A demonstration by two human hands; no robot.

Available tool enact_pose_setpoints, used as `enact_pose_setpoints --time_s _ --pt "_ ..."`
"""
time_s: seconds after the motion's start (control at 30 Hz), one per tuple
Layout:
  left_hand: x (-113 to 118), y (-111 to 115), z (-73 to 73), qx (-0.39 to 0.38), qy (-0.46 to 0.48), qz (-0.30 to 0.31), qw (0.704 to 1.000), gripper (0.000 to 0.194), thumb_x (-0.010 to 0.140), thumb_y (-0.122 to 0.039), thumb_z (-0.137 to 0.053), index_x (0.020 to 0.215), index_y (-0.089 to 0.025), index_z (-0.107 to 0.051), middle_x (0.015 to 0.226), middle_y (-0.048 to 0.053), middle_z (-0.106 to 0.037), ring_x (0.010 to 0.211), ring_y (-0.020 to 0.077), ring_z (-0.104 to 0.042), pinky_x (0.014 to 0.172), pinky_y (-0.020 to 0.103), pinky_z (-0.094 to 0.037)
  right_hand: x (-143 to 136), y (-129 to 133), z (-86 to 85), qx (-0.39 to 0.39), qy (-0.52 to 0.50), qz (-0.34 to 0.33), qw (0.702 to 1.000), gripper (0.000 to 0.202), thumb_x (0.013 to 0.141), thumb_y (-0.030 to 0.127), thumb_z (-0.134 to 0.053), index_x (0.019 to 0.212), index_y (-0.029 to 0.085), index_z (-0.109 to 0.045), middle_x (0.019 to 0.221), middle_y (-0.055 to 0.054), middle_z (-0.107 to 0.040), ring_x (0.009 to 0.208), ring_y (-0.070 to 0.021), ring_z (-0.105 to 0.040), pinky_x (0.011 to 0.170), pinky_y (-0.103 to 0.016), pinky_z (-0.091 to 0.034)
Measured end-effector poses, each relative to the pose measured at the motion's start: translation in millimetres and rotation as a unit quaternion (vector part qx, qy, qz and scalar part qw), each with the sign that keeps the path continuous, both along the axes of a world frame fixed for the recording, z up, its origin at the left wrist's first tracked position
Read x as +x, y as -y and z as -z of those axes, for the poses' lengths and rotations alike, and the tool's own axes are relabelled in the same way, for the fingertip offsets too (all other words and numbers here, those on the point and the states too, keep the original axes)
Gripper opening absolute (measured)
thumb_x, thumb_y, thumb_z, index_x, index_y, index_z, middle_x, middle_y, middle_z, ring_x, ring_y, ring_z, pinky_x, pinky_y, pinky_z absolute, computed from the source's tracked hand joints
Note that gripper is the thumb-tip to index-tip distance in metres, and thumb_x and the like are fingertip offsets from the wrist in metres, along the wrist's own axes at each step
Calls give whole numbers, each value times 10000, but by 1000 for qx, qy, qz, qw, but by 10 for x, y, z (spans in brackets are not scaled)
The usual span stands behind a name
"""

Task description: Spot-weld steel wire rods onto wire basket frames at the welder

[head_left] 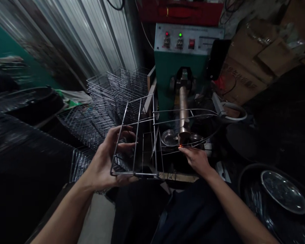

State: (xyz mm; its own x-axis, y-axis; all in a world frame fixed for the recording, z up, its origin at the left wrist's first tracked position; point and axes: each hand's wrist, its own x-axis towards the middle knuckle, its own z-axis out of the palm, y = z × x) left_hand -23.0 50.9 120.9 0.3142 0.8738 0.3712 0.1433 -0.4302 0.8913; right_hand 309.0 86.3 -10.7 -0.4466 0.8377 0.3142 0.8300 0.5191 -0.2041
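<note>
While both hands grip, wire frame (137,135) lies crosswise.

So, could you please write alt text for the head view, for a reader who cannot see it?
Two bare hands hold a wire frame at a green machine: the left hand grips its near end, the right hand holds a wire beside a small orange glow under the copper rod. Stacked wire racks stand behind.

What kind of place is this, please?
Probably a small metal workshop: a green welding machine with indicator lights, stacked wire racks, and a wire frame held by both hands at its electrode.
</note>
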Motion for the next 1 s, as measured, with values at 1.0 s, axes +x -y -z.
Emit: enact_pose_setpoints --time_s 1.0 --pt "-314 -175 -89 -43 -35 7 998 933 640 -412 -913 1426 -347 -413 1270 93 -531 984 281 -723 731 354 -641 92 408 -155 159 -87 38 983 222 1039 208 -528 1166 192 -710 1166 -83 -752 964 -180 -739 791 -235 -563"
